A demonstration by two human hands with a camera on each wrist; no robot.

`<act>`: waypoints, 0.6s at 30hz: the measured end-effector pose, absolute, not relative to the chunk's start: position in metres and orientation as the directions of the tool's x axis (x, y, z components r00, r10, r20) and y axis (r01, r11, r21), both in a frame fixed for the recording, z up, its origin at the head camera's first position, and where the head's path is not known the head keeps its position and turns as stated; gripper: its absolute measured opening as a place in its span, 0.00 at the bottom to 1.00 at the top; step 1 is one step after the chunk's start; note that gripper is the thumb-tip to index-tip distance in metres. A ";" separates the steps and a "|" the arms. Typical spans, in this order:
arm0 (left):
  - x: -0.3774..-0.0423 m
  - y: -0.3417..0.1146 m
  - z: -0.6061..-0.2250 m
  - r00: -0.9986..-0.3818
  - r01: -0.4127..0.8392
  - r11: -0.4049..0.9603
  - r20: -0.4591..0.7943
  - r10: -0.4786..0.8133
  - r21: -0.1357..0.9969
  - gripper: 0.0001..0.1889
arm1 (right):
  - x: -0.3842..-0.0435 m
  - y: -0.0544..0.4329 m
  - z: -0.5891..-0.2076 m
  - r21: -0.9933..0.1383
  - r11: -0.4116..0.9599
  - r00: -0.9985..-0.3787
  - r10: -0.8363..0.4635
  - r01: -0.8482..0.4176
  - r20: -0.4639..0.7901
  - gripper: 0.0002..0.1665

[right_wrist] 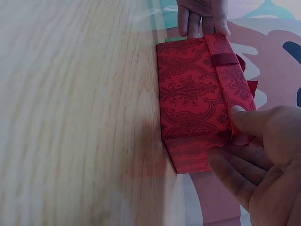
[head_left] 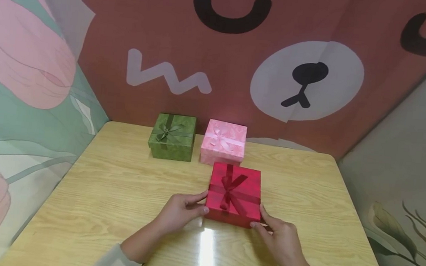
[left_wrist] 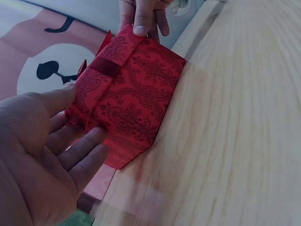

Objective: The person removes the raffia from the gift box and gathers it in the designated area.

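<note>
A red gift box (head_left: 234, 195) with a dark red ribbon bow sits on the wooden table, its patterned side (left_wrist: 141, 89) facing the person. My left hand (head_left: 181, 212) grips its left end, the thumb at the near corner and the fingers along the side. At the opposite end my right hand (head_left: 281, 238) holds the box the same way. In the right wrist view, the right thumb lies on the rim of the lid (right_wrist: 235, 89), which is on the box. Behind it stand a pink gift box (head_left: 223, 142) and, to the left, a green gift box (head_left: 173, 137), both with bows.
The light wooden table (head_left: 118, 192) reaches back to a wall cloth (head_left: 233, 59) printed with a bear face. Flower-printed cloth (head_left: 27, 60) hangs on the left, and another printed cloth (head_left: 413, 165) on the right. A bright light reflection lies on the tabletop near the front.
</note>
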State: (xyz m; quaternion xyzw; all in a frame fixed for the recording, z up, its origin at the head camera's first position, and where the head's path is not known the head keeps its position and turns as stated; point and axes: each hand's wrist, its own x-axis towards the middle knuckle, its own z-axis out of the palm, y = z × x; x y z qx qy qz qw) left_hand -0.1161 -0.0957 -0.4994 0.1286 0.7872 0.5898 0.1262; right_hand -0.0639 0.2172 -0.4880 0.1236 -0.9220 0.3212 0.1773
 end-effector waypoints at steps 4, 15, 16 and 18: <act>-0.116 -0.103 -0.499 -0.941 0.043 0.258 -0.048 0.336 0.965 0.26 | -0.070 0.213 -0.489 -0.544 0.740 -0.885 -0.149 -0.395 0.441 0.34; -0.117 -0.117 -0.497 -0.950 0.003 0.218 -0.065 0.306 0.976 0.30 | -0.086 0.203 -0.493 -0.538 0.705 -0.858 -0.201 -0.462 0.473 0.34; -0.117 -0.118 -0.498 -0.951 0.005 0.222 -0.064 0.303 0.975 0.30 | -0.088 0.202 -0.492 -0.542 0.704 -0.861 -0.202 -0.459 0.467 0.34; -0.117 -0.120 -0.498 -0.953 0.011 0.228 -0.059 0.298 0.974 0.29 | -0.091 0.200 -0.492 -0.551 0.704 -0.871 -0.204 -0.448 0.448 0.34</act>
